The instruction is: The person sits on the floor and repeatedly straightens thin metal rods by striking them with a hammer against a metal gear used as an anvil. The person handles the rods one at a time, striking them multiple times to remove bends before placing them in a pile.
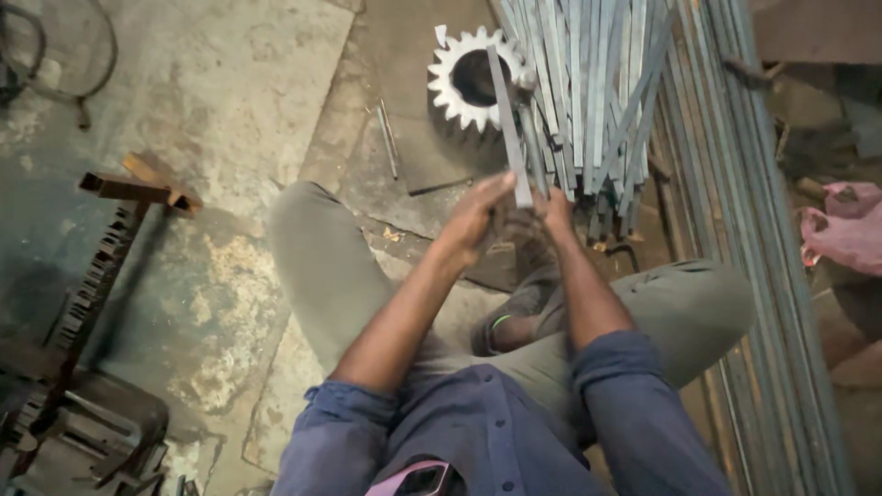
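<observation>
I sit on the floor with my knees spread. My left hand (478, 213) grips the lower end of a flat grey metal strip (507, 119) that stands tilted up and away from me. My right hand (554, 209) is close beside it at the near ends of a bundle of similar metal strips (588, 92); whether it holds one I cannot tell. The bundle leans over a large toothed steel gear (464, 87) lying flat on the floor just beyond my hands.
Long steel bars (735, 184) run along the floor at my right. A rusty metal frame (129, 188) and dark metal parts (83, 404) lie at the left. Pink cloth (850, 230) sits at the right edge. Thin rods (388, 138) lie near the gear.
</observation>
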